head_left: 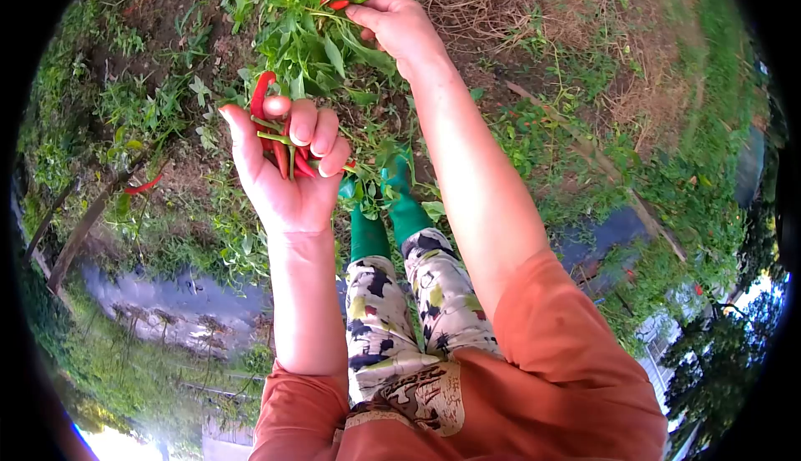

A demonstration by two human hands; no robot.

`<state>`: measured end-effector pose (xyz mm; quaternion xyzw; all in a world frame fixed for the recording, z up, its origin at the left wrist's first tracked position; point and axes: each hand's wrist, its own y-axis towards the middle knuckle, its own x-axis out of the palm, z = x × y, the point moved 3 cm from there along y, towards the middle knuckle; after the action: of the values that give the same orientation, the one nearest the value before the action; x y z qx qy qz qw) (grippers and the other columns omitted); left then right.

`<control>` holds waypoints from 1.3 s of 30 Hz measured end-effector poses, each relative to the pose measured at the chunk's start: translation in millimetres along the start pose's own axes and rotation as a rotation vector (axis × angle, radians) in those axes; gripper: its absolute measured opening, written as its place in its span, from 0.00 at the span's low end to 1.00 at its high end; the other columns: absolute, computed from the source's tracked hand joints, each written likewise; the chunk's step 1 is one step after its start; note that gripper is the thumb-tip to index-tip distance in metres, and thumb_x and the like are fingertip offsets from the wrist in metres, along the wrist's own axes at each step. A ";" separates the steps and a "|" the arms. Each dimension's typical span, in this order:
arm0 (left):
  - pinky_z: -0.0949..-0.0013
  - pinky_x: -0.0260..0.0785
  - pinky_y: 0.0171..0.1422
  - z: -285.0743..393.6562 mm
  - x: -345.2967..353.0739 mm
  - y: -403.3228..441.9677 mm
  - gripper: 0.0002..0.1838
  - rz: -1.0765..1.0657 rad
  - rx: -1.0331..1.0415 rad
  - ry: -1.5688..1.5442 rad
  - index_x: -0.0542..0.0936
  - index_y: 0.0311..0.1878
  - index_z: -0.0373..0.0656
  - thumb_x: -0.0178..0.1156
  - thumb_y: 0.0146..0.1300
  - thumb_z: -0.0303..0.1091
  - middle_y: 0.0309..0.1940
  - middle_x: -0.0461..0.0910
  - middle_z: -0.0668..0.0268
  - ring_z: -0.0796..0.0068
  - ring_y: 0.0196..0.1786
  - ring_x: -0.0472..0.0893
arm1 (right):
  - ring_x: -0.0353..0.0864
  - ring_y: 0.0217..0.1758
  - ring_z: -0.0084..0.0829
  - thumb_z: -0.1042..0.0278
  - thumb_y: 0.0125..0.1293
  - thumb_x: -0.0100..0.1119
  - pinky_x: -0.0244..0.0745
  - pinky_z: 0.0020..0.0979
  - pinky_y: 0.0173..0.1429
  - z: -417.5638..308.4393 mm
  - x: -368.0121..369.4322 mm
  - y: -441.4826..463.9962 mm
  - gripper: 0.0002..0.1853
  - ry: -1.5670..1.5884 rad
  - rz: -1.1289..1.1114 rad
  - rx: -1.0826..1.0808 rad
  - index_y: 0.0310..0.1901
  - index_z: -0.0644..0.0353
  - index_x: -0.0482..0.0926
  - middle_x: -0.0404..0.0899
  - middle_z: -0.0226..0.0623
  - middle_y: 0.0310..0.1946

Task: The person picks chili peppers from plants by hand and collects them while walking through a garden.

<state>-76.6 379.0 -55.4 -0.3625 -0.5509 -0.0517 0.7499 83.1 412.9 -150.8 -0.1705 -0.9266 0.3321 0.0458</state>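
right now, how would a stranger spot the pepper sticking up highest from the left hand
Follow the orange left sleeve up the bare forearm to the left hand. It holds a bunch of red peppers. The pepper you want is at the top, the only one whose hooked red end reaches above the fingertips in the picture.

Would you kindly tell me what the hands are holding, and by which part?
The left hand grips several red peppers by their bodies; the right hand is at another red pepper, its exact hold unclear.
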 end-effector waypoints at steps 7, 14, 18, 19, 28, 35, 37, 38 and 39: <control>0.74 0.57 0.20 4.6 -7.9 -4.3 0.25 0.010 0.012 0.004 0.78 0.37 0.45 0.43 0.64 0.58 0.21 0.65 0.67 0.72 0.25 0.62 | 0.68 0.25 0.18 0.68 0.55 0.58 0.64 0.22 0.31 5.1 0.1 22.1 0.09 -0.090 0.072 -0.150 0.37 0.60 0.80 0.77 0.26 0.26; 0.77 0.52 0.22 4.4 -9.3 -5.4 0.23 -0.033 0.011 -0.002 0.77 0.38 0.43 0.44 0.65 0.53 0.22 0.60 0.70 0.77 0.26 0.56 | 0.71 0.26 0.23 0.70 0.51 0.62 0.65 0.27 0.33 8.7 10.5 7.6 0.09 0.268 0.137 0.049 0.35 0.64 0.81 0.78 0.32 0.24; 0.78 0.52 0.21 8.2 -10.8 -6.4 0.22 -0.023 0.025 -0.001 0.77 0.38 0.43 0.44 0.65 0.53 0.22 0.60 0.70 0.77 0.25 0.56 | 0.70 0.27 0.23 0.73 0.50 0.61 0.63 0.27 0.33 18.4 19.4 7.0 0.09 0.393 0.138 0.138 0.35 0.63 0.81 0.77 0.32 0.25; 0.78 0.52 0.21 8.6 -11.7 -6.7 0.22 -0.020 0.028 -0.002 0.76 0.38 0.43 0.44 0.65 0.53 0.22 0.60 0.70 0.77 0.25 0.56 | 0.70 0.27 0.23 0.73 0.50 0.60 0.62 0.27 0.32 20.3 21.1 6.7 0.10 0.427 0.131 0.167 0.36 0.64 0.81 0.77 0.32 0.25; 0.75 0.56 0.21 6.7 -19.6 -6.9 0.24 0.020 0.017 -0.021 0.78 0.36 0.45 0.42 0.65 0.56 0.21 0.65 0.68 0.74 0.25 0.61 | 0.74 0.32 0.23 0.73 0.54 0.56 0.69 0.26 0.38 17.5 17.8 10.9 0.10 0.129 0.160 0.041 0.38 0.65 0.79 0.79 0.33 0.30; 0.79 0.51 0.21 5.6 -14.5 -6.0 0.21 0.005 0.021 0.006 0.76 0.37 0.44 0.45 0.65 0.53 0.21 0.59 0.72 0.78 0.25 0.55 | 0.65 0.27 0.23 0.72 0.48 0.62 0.63 0.29 0.32 39.1 24.0 12.4 0.04 0.589 0.146 0.276 0.28 0.57 0.80 0.72 0.27 0.24; 0.78 0.51 0.21 7.0 -15.5 -5.8 0.21 -0.008 0.020 0.008 0.76 0.37 0.44 0.45 0.65 0.52 0.21 0.59 0.72 0.79 0.25 0.55 | 0.64 0.27 0.23 0.73 0.47 0.62 0.64 0.27 0.33 42.9 27.1 12.8 0.04 0.617 0.134 0.291 0.27 0.56 0.79 0.71 0.27 0.23; 0.78 0.51 0.21 7.4 -16.2 -5.9 0.21 -0.003 0.019 0.011 0.76 0.37 0.44 0.45 0.65 0.52 0.21 0.59 0.72 0.79 0.25 0.55 | 0.64 0.26 0.22 0.74 0.47 0.62 0.64 0.26 0.34 44.1 29.8 14.0 0.04 0.670 0.108 0.293 0.27 0.57 0.79 0.72 0.26 0.23; 0.78 0.51 0.21 7.6 -16.8 -5.8 0.20 0.002 0.020 0.012 0.76 0.36 0.44 0.46 0.65 0.52 0.21 0.58 0.72 0.79 0.25 0.55 | 0.64 0.26 0.21 0.75 0.47 0.62 0.65 0.25 0.35 47.6 31.8 16.6 0.04 0.723 0.083 0.293 0.27 0.57 0.79 0.73 0.26 0.24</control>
<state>-91.8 373.9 -66.1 -0.3552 -0.5467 -0.0477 0.7567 48.6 407.4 -199.1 -0.3054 -0.7859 0.3810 0.3795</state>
